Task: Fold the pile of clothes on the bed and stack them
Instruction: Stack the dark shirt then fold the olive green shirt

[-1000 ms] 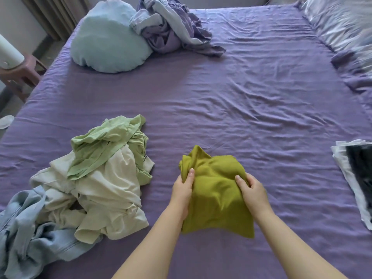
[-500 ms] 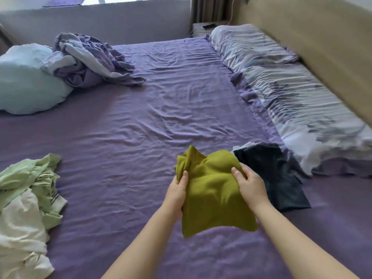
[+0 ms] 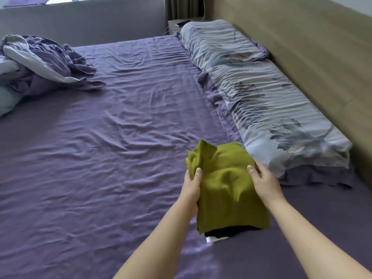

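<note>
A folded olive-green garment point(image 3: 225, 182) lies over a dark folded garment point(image 3: 225, 232), whose near edge and a sliver of white cloth point(image 3: 211, 239) show beneath it. My left hand point(image 3: 192, 186) grips the green garment's left edge, thumb on top. Its right edge is held by my right hand point(image 3: 263, 181), thumb on top and fingers round the side. The stack sits on the purple bed sheet point(image 3: 110, 158) beside the pillows. The unfolded pile of clothes is out of view.
Two floral pillows point(image 3: 261, 101) line the wooden headboard point(image 3: 322, 47) on the right. A crumpled purple and pale blanket point(image 3: 40, 63) lies at the far left over a light blue pillow point(image 3: 6, 101). A phone point(image 3: 182, 23) rests on a bedside table.
My view turned right, away from the unfolded pile. Both hands carried the green garment to the right and set it down over the dark folded garment near the pillows.
</note>
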